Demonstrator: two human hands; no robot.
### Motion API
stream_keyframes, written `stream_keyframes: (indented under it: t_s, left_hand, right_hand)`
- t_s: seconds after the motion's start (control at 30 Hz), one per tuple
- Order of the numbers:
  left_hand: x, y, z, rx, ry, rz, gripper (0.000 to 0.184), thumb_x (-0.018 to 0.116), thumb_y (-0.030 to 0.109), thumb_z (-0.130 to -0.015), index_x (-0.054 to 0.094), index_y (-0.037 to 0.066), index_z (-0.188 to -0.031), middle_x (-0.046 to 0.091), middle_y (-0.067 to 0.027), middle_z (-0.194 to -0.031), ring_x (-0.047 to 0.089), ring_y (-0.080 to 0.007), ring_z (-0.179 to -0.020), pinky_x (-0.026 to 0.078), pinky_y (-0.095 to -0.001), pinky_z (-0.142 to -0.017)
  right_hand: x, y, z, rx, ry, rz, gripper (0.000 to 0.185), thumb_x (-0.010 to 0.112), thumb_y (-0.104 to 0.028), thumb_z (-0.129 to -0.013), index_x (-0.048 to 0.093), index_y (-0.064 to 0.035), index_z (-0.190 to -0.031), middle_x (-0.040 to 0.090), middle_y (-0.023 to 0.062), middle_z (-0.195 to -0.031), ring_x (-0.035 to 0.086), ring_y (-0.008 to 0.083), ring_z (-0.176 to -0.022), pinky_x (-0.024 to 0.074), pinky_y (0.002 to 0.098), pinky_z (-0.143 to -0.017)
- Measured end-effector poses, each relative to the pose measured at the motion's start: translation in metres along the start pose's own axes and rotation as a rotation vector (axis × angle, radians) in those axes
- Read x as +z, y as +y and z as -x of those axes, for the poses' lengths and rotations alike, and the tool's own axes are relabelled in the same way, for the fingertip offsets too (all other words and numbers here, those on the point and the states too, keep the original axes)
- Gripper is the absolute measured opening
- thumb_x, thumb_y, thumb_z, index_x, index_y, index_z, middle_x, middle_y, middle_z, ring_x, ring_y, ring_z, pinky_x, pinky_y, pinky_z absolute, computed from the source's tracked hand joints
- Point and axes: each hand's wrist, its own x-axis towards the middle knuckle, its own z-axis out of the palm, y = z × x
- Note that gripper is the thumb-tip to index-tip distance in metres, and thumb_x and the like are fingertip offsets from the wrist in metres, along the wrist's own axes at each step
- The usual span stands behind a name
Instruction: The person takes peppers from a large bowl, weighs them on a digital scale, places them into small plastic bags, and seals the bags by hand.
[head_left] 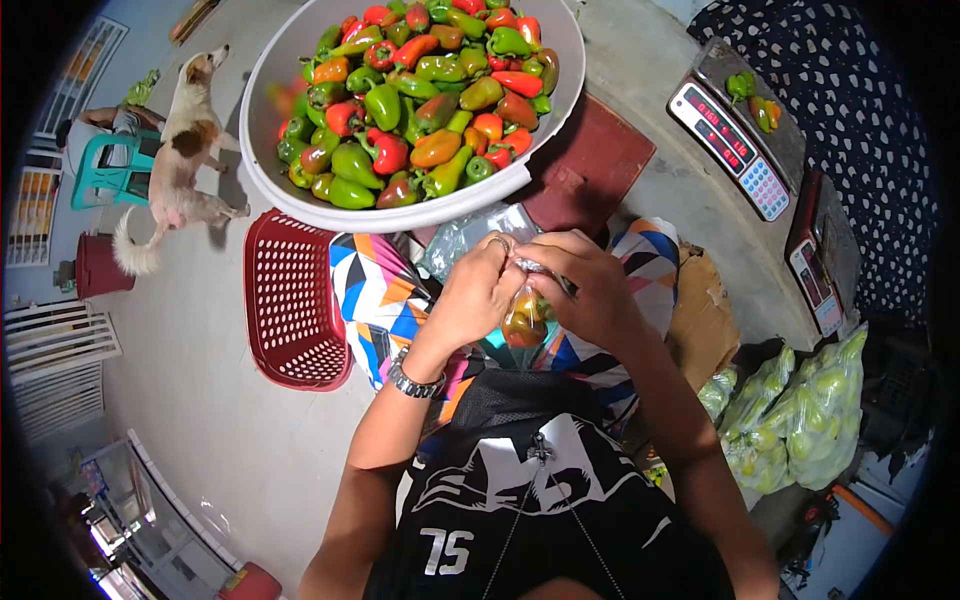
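Note:
A small clear plastic bag with orange-green peppers [525,318] hangs between my hands over my lap. My left hand [478,290] has its fingers closed on the neck of the bag. On the other side, my right hand [585,285] pinches the same gathered plastic, its fingertips close to those of my left hand. More clear plastic bags [480,238] lie just beyond the hands. A large white basin [400,218] full of red, green and orange peppers [430,110] stands in front of me.
A red perforated basket [295,300] is at the left, near a standing dog [190,150]. Two digital scales [735,140] [820,260] sit at the right, one bearing peppers. Bags of green produce [800,420] lie below them. A person sits far left.

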Motion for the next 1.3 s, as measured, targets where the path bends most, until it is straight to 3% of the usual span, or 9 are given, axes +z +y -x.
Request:
stream_keyframes:
  t_s: [0.03,0.17,0.33,0.5,0.7,0.83,0.97,1.1,1.3]
  left_hand:
    - [-0.001,-0.004,0.002,0.006,-0.018,0.002,0.013,0.053,0.006,-0.093,0.057,-0.005,-0.100,0.058,-0.0201,-0.092,0.060,-0.0381,-0.087,0.049,-0.0400,-0.081]
    - [-0.013,-0.004,0.009,-0.148,-0.103,0.109,0.018,0.059,0.008,-0.095,0.062,-0.004,-0.108,0.062,-0.0101,-0.092,0.062,-0.0186,-0.089,0.049,-0.0319,-0.081]
    - [-0.011,0.001,0.011,-0.297,-0.009,0.356,0.016,0.068,0.000,-0.090,0.072,-0.002,-0.106,0.067,-0.0062,-0.095,0.064,-0.0145,-0.090,0.050,-0.0271,-0.081]
    - [0.002,-0.004,0.016,-0.027,0.247,0.243,0.020,0.073,-0.003,-0.086,0.080,0.004,-0.104,0.069,-0.0055,-0.098,0.062,-0.0139,-0.083,0.050,-0.0267,-0.076]
    - [-0.014,0.006,0.013,-0.051,0.089,0.122,0.014,0.068,-0.002,-0.086,0.072,-0.001,-0.100,0.065,-0.0059,-0.092,0.060,-0.0148,-0.076,0.048,-0.0276,-0.071]
    - [-0.005,-0.011,0.013,-0.129,0.197,0.056,0.011,0.064,0.004,-0.088,0.065,-0.004,-0.096,0.063,-0.0113,-0.088,0.062,-0.0175,-0.072,0.049,-0.0300,-0.066]
    - [0.018,-0.024,0.024,-0.376,0.360,0.231,0.012,0.065,0.003,-0.088,0.067,-0.003,-0.098,0.066,-0.0088,-0.086,0.062,-0.0141,-0.072,0.050,-0.0284,-0.065]
    - [0.034,-0.018,0.030,-0.444,0.442,0.644,0.010,0.063,-0.005,-0.092,0.069,-0.001,-0.099,0.066,-0.0005,-0.082,0.060,-0.0062,-0.067,0.049,-0.0207,-0.059]
    - [0.025,-0.023,0.031,-0.509,0.336,0.774,0.014,0.062,-0.008,-0.091,0.069,-0.003,-0.103,0.069,-0.0028,-0.084,0.063,-0.0076,-0.068,0.053,-0.0226,-0.061]
  right_hand:
    - [0.003,0.003,-0.001,-0.049,0.025,0.035,0.026,0.073,-0.002,-0.085,0.072,-0.0038,-0.111,0.071,0.0137,-0.105,0.068,0.0323,-0.091,0.0564,0.0394,-0.077]
    - [0.001,0.015,0.001,-0.089,-0.051,0.109,0.016,0.071,-0.002,-0.087,0.073,-0.0031,-0.102,0.070,0.0131,-0.096,0.067,0.0318,-0.085,0.0547,0.0391,-0.073]
    - [0.000,0.008,-0.006,-0.002,-0.020,0.041,0.005,0.070,-0.004,-0.090,0.072,-0.0024,-0.094,0.069,0.0115,-0.085,0.064,0.0246,-0.071,0.0505,0.0357,-0.065]
    - [0.010,-0.001,-0.003,0.571,-0.029,-0.351,0.017,0.069,-0.017,-0.095,0.070,-0.0020,-0.085,0.061,0.0013,-0.069,0.059,0.0113,-0.062,0.0452,0.0281,-0.059]
    - [0.011,0.004,-0.001,0.902,-0.107,-0.894,0.014,0.067,-0.016,-0.097,0.071,-0.0061,-0.088,0.057,-0.0048,-0.068,0.049,0.0040,-0.060,0.0362,0.0221,-0.056]
    - [0.030,0.003,0.005,0.750,0.049,-0.637,0.007,0.073,-0.012,-0.092,0.072,-0.0063,-0.095,0.058,-0.0018,-0.072,0.050,0.0070,-0.061,0.0402,0.0247,-0.057]
    - [0.047,-0.015,0.013,0.350,0.081,0.092,0.028,0.081,-0.010,-0.077,0.071,-0.0113,-0.103,0.066,0.0104,-0.098,0.064,0.0318,-0.085,0.0536,0.0403,-0.075]
    - [0.064,0.003,0.022,0.149,0.207,0.246,0.029,0.081,-0.007,-0.075,0.071,-0.0089,-0.102,0.067,0.0086,-0.098,0.064,0.0311,-0.091,0.0531,0.0414,-0.079]
    - [0.070,0.013,0.024,0.115,0.264,0.251,0.025,0.078,-0.008,-0.075,0.070,-0.0089,-0.098,0.066,0.0074,-0.097,0.062,0.0315,-0.090,0.0512,0.0430,-0.081]
